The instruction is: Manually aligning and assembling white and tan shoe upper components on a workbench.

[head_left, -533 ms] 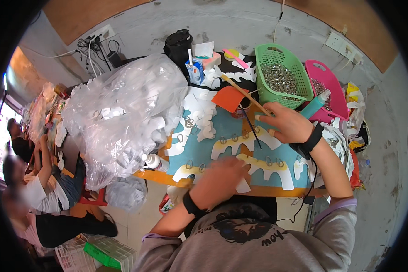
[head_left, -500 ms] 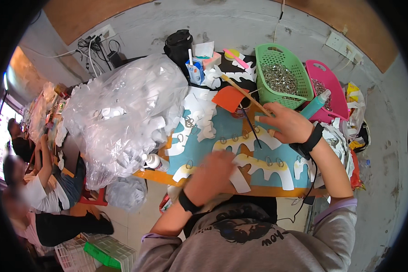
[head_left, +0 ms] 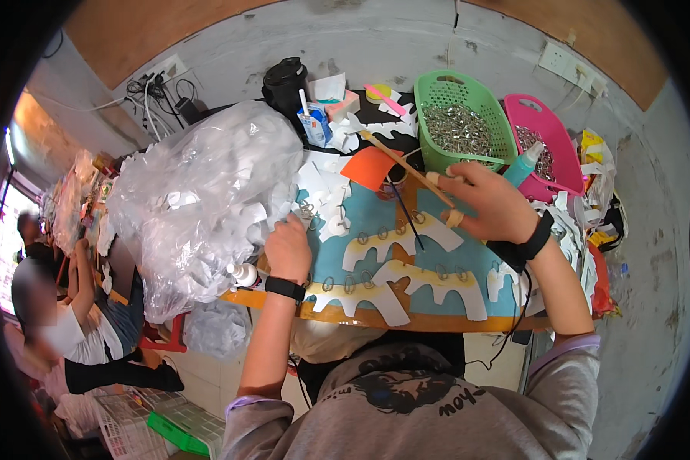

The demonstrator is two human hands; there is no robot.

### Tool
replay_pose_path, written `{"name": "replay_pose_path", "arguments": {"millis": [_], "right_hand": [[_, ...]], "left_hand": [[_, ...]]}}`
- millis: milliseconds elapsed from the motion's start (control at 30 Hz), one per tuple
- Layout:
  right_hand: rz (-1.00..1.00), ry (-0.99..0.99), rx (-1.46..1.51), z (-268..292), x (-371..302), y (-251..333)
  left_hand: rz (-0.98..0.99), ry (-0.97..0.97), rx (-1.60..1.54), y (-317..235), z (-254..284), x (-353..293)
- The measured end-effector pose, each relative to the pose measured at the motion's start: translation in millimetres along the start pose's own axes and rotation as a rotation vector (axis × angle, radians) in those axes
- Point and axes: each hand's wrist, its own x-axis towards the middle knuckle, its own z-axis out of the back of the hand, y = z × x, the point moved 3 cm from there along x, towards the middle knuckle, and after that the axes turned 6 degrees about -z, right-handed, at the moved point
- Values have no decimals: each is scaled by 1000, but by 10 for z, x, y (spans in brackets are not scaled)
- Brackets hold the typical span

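Observation:
My left hand (head_left: 288, 249) has its fingers curled at the left side of the blue mat (head_left: 364, 208), beside loose metal rings (head_left: 305, 213) and white paper cut-outs; whatever is in its fingertips is hidden. At the right, my right hand (head_left: 492, 201) has thumb and fingers spread, with pale covers on some fingertips, on either side of a wooden stick (head_left: 406, 167). That stick slants past an orange sheet (head_left: 372, 166) by a small pot. On the mat lie scalloped white pieces (head_left: 437, 284) with yellowish upper edges and metal rings along them. A thin dark stick (head_left: 408, 215) leans from the pot.
A large clear plastic bag (head_left: 207, 192) of white pieces fills the left. Behind stand a green basket (head_left: 506, 138) of metal parts, a pink basket (head_left: 571, 180), a teal bottle (head_left: 523, 165) and a black lidded cup (head_left: 286, 83). A white bottle (head_left: 243, 274) lies near the front edge. Other people sit farther left.
My left hand has moved left and away from the scalloped pieces to the loose rings. My right hand's fingers have spread wider around the stick. The view has shifted slightly.

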Motion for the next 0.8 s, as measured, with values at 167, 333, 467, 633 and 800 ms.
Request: {"name": "replay_pose_path", "arguments": {"millis": [167, 333, 467, 633, 800], "right_hand": [[-119, -193, 97, 187, -332, 61], [-301, -133, 149, 20, -887, 124], [-353, -84, 168, -236, -1250, 262], [-562, 31, 168, -511, -1509, 474], [-647, -41, 189, -669, -1657, 580]], "left_hand": [[36, -68, 5, 45, 66, 2], [-2, -211, -154, -114, 456, -46], [-421, -116, -877, -566, 639, -114], [-512, 96, -1035, -931, 496, -79], [-381, 270, -1097, -1030, 365, -30]]}}
